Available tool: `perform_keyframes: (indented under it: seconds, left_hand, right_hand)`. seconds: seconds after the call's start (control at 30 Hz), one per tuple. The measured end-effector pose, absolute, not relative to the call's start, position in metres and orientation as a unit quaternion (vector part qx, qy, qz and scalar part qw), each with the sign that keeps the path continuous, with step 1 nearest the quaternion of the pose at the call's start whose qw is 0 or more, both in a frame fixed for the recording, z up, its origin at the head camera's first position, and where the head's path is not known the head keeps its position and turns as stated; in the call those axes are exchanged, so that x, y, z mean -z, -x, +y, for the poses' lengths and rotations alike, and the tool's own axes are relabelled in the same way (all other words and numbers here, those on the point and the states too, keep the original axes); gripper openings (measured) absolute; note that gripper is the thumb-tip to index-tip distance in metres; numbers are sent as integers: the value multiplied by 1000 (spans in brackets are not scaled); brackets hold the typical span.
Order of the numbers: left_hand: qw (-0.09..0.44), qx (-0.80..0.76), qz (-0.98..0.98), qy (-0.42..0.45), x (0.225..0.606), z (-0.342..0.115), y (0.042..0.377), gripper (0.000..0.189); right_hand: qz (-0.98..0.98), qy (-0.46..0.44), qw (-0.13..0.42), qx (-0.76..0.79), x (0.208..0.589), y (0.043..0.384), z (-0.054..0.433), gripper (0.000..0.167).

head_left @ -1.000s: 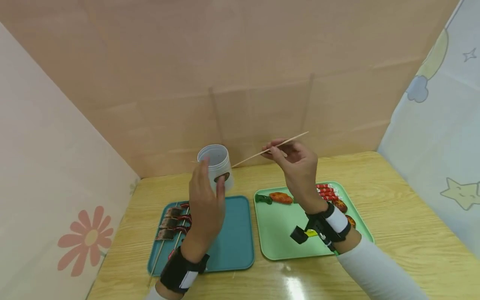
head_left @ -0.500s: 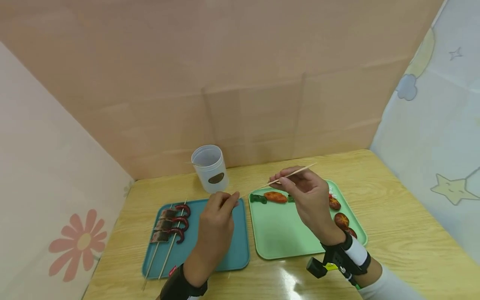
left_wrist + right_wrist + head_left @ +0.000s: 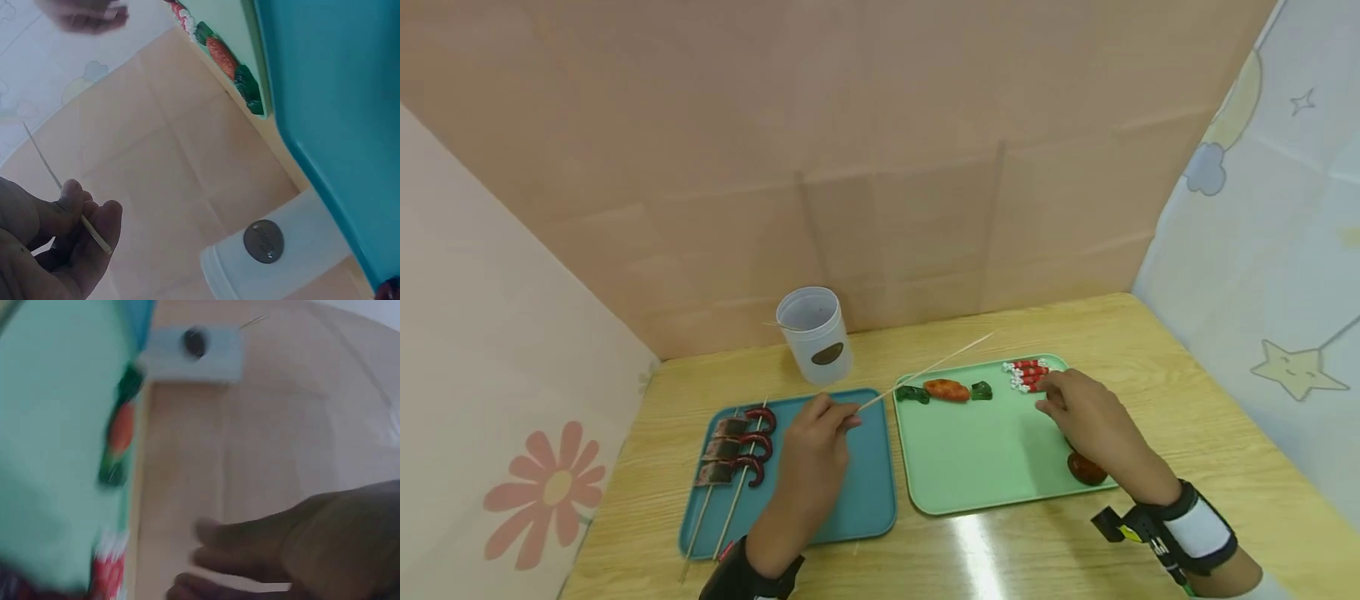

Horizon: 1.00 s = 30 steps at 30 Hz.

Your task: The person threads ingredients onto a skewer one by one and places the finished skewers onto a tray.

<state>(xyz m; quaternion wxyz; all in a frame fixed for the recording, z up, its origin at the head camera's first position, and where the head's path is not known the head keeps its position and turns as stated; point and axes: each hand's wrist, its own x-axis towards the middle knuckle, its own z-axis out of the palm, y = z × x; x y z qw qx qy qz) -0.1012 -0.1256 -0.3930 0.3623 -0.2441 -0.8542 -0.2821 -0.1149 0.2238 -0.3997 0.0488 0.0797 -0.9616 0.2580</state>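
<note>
My left hand (image 3: 812, 458) pinches a thin wooden skewer (image 3: 936, 365) near one end, its other end pointing up and right; in the left wrist view, thumb and fingers close round the skewer (image 3: 44, 159). Over the right part of the green tray (image 3: 973, 467), my right hand (image 3: 1101, 425) is loosely bent and holds nothing visible. Its fingertips are close to several red-and-white food pieces (image 3: 1026, 373); touching or apart, I cannot tell. The right wrist view is blurred. A brown round piece (image 3: 1086, 469) lies partly hidden below that hand.
An orange piece (image 3: 946, 390) lies between green ones (image 3: 912, 394) at the tray's back left. The blue tray (image 3: 868, 500) bears two loaded skewers, one with grey-brown slices (image 3: 722, 450), one with dark red curls (image 3: 756, 446). A translucent cup (image 3: 820, 346) stands behind it.
The skewer has passed from my right hand to my left, after the left hand came down from the cup. My right hand has let go and moved right, over the red-and-white pieces.
</note>
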Motion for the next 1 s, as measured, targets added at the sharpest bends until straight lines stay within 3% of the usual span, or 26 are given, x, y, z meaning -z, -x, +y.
perform_keyframes:
  seconds: [0.27,1.0]
  left_hand:
    - [355,258,-873,211,401,-145,98,10]
    - [345,253,-881,201,409,-146,95,13]
  right_hand:
    - [-979,-32,-22,-199,438,116,259,49]
    - [-978,-6,-20,-210,451,116,262,40]
